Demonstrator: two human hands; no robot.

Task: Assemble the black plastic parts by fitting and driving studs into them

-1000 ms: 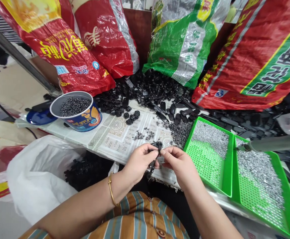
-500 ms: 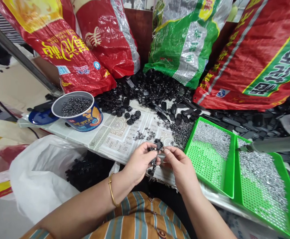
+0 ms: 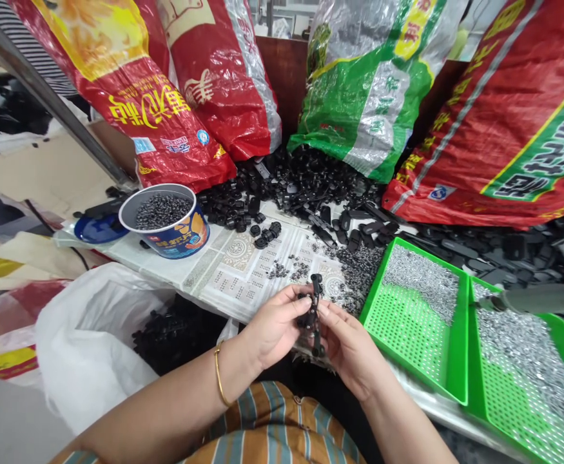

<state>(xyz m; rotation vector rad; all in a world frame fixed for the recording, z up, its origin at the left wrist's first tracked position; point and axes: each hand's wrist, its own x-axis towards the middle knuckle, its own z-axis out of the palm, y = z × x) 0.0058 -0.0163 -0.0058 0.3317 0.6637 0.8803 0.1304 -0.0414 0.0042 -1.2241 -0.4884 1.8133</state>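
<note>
Both of my hands meet at the table's near edge around a small black plastic part [image 3: 315, 309] that stands roughly upright between them. My left hand [image 3: 274, 328], with a gold bangle on the wrist, has its fingers closed on the part's left side. My right hand [image 3: 347, 341] pinches the same part from the right. A loose heap of similar black plastic parts [image 3: 291, 187] lies further back on the table, below the sacks.
A blue cup [image 3: 168, 222] of small dark pellets stands at the left. Two green perforated trays [image 3: 410, 328] [image 3: 528, 380] with small silvery pieces sit at the right. Red and green woven sacks [image 3: 359, 84] lean behind. A white plastic bag [image 3: 93, 341] with black parts hangs below left.
The black part has turned from lying across my fingers to standing upright between both hands. My hands have dropped slightly toward me, and the view has shifted down a little.
</note>
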